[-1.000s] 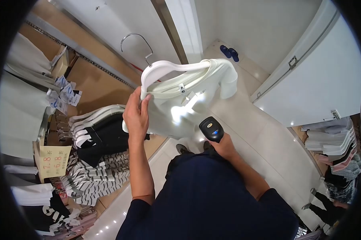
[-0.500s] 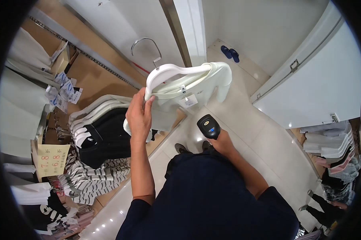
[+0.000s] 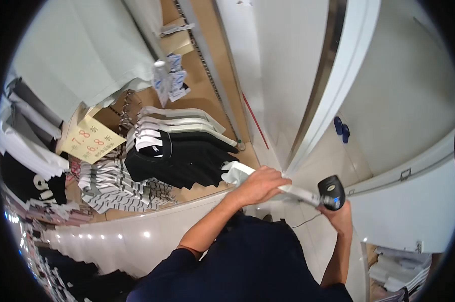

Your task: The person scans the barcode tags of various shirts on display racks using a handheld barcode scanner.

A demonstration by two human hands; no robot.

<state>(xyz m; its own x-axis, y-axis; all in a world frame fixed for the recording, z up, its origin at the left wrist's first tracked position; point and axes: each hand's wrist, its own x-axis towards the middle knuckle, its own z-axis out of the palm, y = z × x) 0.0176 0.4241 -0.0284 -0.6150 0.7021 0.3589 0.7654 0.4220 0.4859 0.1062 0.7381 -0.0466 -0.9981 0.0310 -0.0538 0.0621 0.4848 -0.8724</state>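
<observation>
Where the tan display bay (image 3: 210, 93) opens on my left, black shirts (image 3: 182, 161) hang between pale hangers and wavy-striped shirts (image 3: 119, 194), near a yellow card sign (image 3: 94, 141). My left hand (image 3: 260, 185) has its fingers closed around a smooth, white, bar-like hanger (image 3: 302, 194), held in front of me, its far end at the scanner; touching or not, I can't tell. My right hand (image 3: 338, 216) is wrapped round the glossy black, rounded scanner (image 3: 330, 191). Shiny floor tiles (image 3: 162, 229) lie between the bay's edge and me; a white panel (image 3: 404, 211) stands to my right.
</observation>
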